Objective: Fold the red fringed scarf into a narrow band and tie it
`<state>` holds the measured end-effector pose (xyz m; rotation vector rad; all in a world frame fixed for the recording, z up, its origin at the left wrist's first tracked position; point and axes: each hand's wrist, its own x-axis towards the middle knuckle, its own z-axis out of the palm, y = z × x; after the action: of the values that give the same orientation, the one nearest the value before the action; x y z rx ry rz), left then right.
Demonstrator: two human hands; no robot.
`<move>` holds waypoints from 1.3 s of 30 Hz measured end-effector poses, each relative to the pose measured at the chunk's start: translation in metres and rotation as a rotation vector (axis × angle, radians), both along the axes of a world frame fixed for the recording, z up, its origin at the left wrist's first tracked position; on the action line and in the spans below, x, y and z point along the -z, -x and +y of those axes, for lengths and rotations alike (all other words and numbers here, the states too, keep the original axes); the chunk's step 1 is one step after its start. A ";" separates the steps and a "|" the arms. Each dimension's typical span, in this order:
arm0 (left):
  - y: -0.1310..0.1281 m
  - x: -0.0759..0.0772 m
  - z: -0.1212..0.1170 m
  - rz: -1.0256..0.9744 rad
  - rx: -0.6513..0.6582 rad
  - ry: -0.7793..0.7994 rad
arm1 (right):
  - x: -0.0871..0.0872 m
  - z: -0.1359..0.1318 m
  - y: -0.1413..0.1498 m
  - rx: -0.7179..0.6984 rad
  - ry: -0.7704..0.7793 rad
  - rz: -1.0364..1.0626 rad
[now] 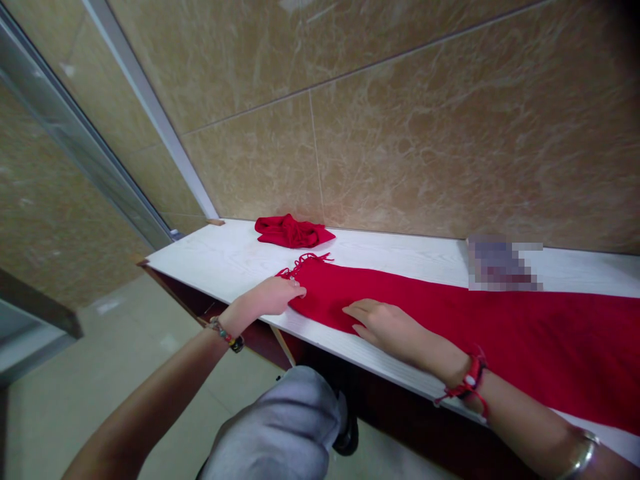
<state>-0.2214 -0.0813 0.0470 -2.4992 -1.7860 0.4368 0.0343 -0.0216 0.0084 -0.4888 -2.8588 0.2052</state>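
Note:
A long red scarf (400,293) lies spread along the white tabletop, its fringe bunched at the left end and its other end running out of view on the right. At the near corner of the fringed end, my left hand (279,295) has its fingers closed on the scarf's edge. Further right, my right hand (387,327) rests on the cloth near its front edge, fingers stretched out and palm down. Behind the fringe sits a crumpled bundle of red cloth (291,232), apart from both hands.
A blurred-out item (500,263) lies at the back of the white table (220,263), by the marbled tile wall (425,147). Dark open compartments show under the tabletop. My grey-clad knee (280,427) is close to the front edge.

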 end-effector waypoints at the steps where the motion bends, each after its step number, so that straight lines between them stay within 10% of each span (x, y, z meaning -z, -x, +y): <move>1: 0.000 0.001 0.002 -0.004 0.009 -0.005 | 0.001 0.001 0.000 -0.010 0.003 0.007; 13: 0.036 -0.004 0.028 -0.473 -0.119 0.211 | 0.015 0.011 -0.004 -0.054 0.095 0.119; 26: 0.035 -0.004 0.004 -0.437 -0.060 -0.173 | 0.002 -0.011 0.001 -0.011 -0.110 0.058; 39: 0.033 0.009 0.039 -0.719 -0.042 -0.048 | 0.018 0.013 0.009 0.107 0.256 0.302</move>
<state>-0.2540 -0.0421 0.0383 -2.7907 -1.9954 -0.5817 0.0254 -0.0083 -0.0092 -0.6003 -2.5155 0.5779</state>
